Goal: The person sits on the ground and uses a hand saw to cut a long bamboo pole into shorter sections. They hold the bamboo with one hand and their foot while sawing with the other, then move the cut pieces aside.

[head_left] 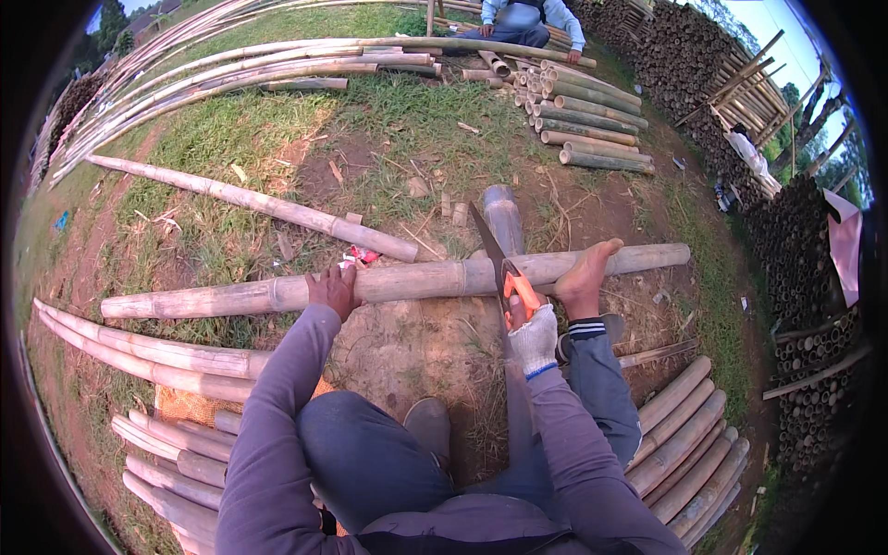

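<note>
Knees: person's bent legs in blue trousers (370, 462) fill the lower middle, grey sleeves coming up from the bottom edge.
R hand: right hand (532, 333) in a white knit glove, fist wrapped round the orange handle of a hand saw (495, 259); blade slants up-left across the pole.
Pole: long bamboo pole (388, 282) lies crosswise on bare dirt, centre of the ground, saw teeth touching it right of its middle.
L hand: left hand (333, 289) bare, fingers curled down over the pole, pressing on it, well left of the saw.
Foot: bare foot (585, 276) planted on the pole just right of the blade.
Near ground: cut bamboo stacks (689, 435) at lower right & lower left.
Far edge: more poles (592, 120) on grass; another person (527, 20) seated at the top edge.
</note>
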Available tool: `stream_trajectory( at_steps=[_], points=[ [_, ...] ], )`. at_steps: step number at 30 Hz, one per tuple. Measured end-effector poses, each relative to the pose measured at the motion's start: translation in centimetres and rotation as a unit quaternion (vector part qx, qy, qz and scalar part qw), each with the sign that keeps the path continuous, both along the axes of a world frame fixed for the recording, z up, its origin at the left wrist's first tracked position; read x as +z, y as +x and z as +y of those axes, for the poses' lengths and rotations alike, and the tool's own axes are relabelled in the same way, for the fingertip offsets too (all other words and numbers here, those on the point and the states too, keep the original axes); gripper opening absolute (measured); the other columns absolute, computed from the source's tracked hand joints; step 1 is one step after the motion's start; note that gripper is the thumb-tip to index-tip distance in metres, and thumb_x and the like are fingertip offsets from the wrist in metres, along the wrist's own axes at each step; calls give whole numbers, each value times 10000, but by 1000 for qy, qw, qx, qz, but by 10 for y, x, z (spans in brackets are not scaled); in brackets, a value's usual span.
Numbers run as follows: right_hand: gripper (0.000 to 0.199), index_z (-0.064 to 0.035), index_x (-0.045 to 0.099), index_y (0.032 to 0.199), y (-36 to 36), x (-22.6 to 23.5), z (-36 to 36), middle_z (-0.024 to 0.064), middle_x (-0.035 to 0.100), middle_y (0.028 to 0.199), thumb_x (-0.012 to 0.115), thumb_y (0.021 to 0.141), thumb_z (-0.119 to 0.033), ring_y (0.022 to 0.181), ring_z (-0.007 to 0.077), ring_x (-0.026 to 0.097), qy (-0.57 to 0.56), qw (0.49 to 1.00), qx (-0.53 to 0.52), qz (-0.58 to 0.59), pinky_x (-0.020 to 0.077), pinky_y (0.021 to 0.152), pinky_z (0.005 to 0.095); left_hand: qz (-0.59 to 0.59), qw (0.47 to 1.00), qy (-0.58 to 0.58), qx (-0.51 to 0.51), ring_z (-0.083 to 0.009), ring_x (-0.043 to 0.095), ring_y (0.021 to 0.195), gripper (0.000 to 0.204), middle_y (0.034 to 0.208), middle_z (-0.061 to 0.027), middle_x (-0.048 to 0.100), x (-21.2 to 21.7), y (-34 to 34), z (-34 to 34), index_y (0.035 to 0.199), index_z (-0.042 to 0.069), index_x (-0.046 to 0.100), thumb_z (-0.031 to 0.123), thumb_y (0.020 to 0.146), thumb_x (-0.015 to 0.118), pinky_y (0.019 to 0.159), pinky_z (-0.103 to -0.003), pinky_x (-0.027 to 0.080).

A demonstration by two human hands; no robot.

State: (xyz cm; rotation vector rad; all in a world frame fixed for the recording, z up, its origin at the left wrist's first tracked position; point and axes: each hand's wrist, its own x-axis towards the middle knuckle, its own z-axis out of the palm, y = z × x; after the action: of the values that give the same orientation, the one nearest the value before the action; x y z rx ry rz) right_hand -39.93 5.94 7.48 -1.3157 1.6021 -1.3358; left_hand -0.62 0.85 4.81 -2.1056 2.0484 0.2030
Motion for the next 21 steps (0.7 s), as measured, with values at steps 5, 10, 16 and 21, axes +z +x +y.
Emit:
stream_trajectory(
  at_steps=[5,10,16,21],
  points=[
    [382,20,638,1049,-7,18,-12,74,653,745,710,1041,-355,599,165,632,-13,966,-42,254,521,564,328,-10,1000,12,19,-328,496,1474,861,1590,-110,522,11,-5,3,1612,255,393,585,906,760,1193,-738,275],
    [269,17,621,1044,-9,89,126,42,630,765,682,1064,-244,612,113,607,-33,986,28,158,477,566,294,1,1000,-10,11,-344,547,1413,847,1539,-111,564,0,12,12,1583,211,443,559,890,786,1183,-719,282],
    [262,16,621,1034,-21,55,126,31,616,731,660,1076,-240,606,87,585,-45,984,23,169,457,554,281,-21,998,-45,-32,-355,583,1360,882,1494,-131,587,-11,22,9,1577,189,444,553,862,809,1196,-704,266],
    [392,38,663,1034,13,16,-18,222,716,879,730,1003,-347,793,389,695,-50,959,-66,270,534,732,462,-8,1000,-23,-16,-340,547,1419,886,1538,-131,563,7,2,6,1599,183,411,539,884,794,1210,-708,247]
  ],
)
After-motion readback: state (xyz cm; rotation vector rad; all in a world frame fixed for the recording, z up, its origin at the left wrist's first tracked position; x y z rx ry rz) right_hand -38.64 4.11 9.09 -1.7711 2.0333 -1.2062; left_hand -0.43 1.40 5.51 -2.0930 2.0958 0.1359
